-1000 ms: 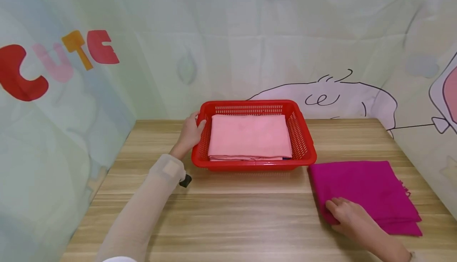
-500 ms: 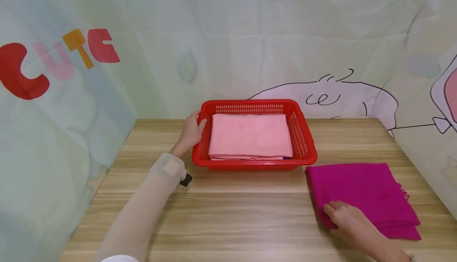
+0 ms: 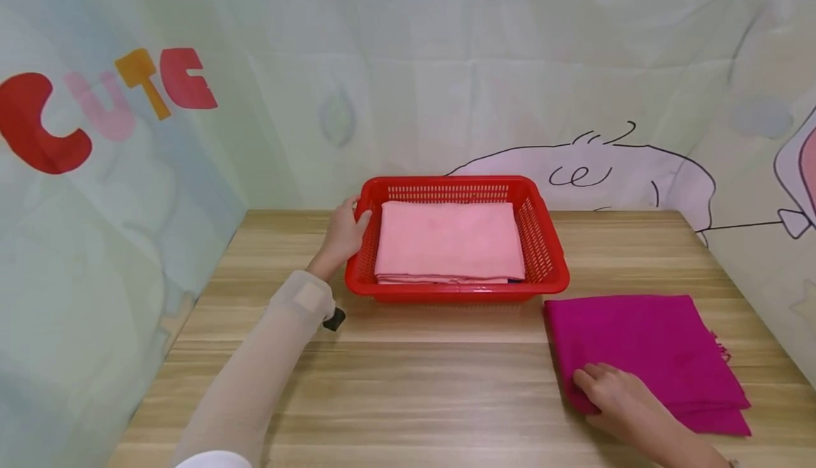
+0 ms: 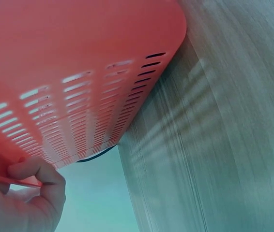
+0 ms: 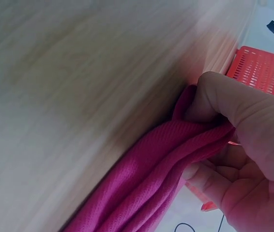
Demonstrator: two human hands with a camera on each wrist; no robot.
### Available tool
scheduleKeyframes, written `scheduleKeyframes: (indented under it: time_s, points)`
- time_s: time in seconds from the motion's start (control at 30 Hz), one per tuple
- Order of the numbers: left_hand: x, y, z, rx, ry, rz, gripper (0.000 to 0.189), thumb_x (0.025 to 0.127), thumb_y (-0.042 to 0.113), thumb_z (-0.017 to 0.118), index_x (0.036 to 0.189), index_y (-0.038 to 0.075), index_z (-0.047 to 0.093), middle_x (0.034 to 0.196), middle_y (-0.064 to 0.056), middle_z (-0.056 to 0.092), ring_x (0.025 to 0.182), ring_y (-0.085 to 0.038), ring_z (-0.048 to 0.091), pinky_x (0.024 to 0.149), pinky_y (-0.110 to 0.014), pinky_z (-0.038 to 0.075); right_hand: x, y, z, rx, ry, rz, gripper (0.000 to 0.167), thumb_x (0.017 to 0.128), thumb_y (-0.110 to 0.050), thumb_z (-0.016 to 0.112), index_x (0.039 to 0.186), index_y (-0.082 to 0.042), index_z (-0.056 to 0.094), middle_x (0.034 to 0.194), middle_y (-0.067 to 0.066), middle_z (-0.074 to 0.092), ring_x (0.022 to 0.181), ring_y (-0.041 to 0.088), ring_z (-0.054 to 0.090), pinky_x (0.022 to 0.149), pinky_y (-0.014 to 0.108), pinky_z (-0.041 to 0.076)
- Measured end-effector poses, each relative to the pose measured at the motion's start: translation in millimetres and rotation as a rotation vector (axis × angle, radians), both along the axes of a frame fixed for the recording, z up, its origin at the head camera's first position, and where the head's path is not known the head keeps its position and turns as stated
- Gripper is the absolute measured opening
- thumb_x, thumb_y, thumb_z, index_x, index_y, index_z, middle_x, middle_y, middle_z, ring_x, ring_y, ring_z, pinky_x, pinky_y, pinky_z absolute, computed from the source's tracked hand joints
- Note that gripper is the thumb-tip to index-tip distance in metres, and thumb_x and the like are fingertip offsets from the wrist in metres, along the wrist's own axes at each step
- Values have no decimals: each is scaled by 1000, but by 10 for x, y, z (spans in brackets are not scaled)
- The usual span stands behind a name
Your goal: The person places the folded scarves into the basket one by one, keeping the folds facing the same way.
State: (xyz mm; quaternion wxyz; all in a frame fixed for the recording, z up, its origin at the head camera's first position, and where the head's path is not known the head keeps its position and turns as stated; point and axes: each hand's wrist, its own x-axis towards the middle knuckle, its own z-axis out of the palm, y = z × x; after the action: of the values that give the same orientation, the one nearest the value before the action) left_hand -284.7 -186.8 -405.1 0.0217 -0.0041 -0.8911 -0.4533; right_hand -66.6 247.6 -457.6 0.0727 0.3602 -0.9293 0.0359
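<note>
Pinching, with the right hand (image 3: pixel 615 396) curled almost closed, the near left corner of a folded purple-pink cloth (image 3: pixel 650 347). Lying near right on the surface (image 3: pixel 408 383), close to the basket, pointing right with its fringe (image 3: pixel 720 347); cannot tell its long way. Gripping, with the left hand (image 3: pixel 341 236) also curled, the left rim of a red basket (image 3: pixel 455 295). Set far in the middle, long from left to right, holding a folded pale pink cloth (image 3: pixel 449 240). Backed by a printed sheet (image 3: pixel 395 93).
</note>
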Motion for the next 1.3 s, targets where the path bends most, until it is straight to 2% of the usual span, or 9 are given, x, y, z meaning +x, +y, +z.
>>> scheduleKeyframes:
  time_s: [0.27, 0.7, 1.1, 1.3]
  points:
    - [-17, 10, 12, 4, -9, -2, 55, 107, 19, 47, 154, 1, 27, 124, -24, 53, 99, -34, 65, 78, -44, 60, 8, -22, -13, 2, 19, 26, 45, 56, -13, 95, 80, -10, 57, 73, 1, 55, 64, 19, 55, 53, 32, 52]
    - [3, 0, 9, 29, -15, -1, 55, 107, 19, 48, 155, 3, 26, 127, -22, 54, 100, -34, 66, 78, -45, 60, 33, -136, 28, 43, -79, 11, 42, 61, -16, 94, 84, -10, 60, 75, 2, 57, 66, 18, 56, 55, 32, 53]
    - [14, 4, 2, 51, -11, 5, 56, 106, 19, 49, 155, 4, 26, 127, -22, 54, 100, -33, 66, 79, -44, 60, 35, -223, 44, 25, -155, 26, 39, 65, -18, 93, 87, -10, 62, 77, 2, 58, 66, 14, 55, 57, 30, 55]
    - [7, 4, -14, 48, -14, 9, 56, 106, 19, 49, 155, 5, 27, 128, -21, 55, 99, -32, 66, 78, -43, 60, 49, -269, 39, 21, -131, 43, 40, 63, -15, 94, 85, -10, 61, 75, 1, 57, 65, 14, 54, 56, 29, 53]
